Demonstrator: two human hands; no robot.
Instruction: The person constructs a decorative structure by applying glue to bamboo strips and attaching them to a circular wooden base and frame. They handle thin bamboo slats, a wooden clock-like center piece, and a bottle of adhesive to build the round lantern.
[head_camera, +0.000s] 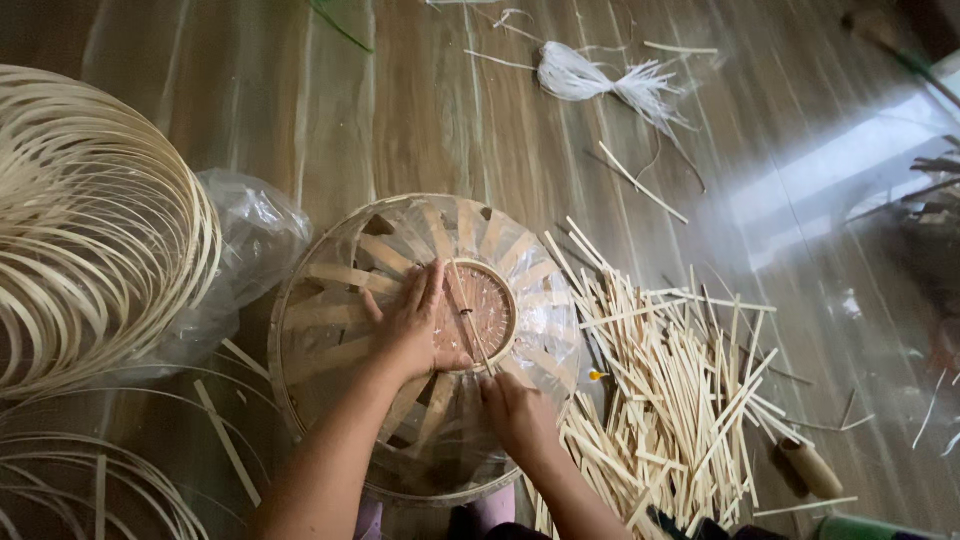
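Observation:
A round bamboo lid or basket frame (330, 300) lies flat on the wooden floor, with radial slats, a clear plastic layer and a small woven disc (490, 305) at its centre. My left hand (412, 325) presses flat on the slats just left of the disc. My right hand (515, 410) pinches a thin bamboo stick (468, 312) that lies across the disc.
A heap of short bamboo sticks (680, 390) lies to the right. Coils of thin bamboo strips (90, 230) and a crumpled plastic bag (255, 240) sit on the left. A bundle of white fibre (580, 78) lies farther off. A wooden handle (812, 468) rests at lower right.

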